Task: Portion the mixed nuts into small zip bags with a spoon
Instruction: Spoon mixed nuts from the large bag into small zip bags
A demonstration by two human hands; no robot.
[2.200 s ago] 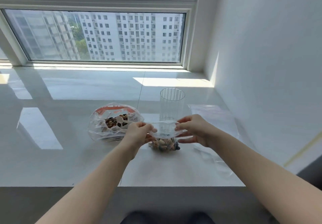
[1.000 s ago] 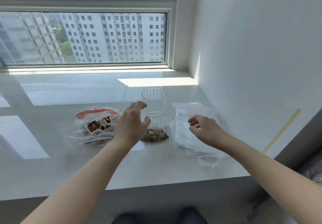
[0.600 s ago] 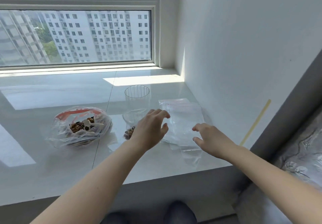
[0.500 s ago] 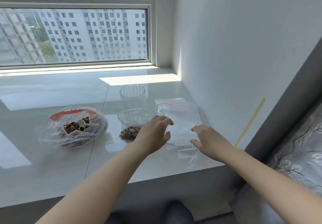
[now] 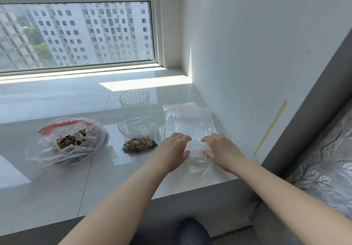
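Both my hands rest at the centre right of the frame on a stack of empty zip bags [image 5: 190,123] lying flat on the white sill [image 5: 57,96]. My left hand [image 5: 174,150] and right hand [image 5: 221,149] lie with fingers loosely spread, holding nothing. Just left of them stands a small bag of nuts [image 5: 139,140], its mouth open, in front of a clear cup [image 5: 134,102]. At the left sits the big nut bag [image 5: 68,142] with a white spoon [image 5: 82,137] inside.
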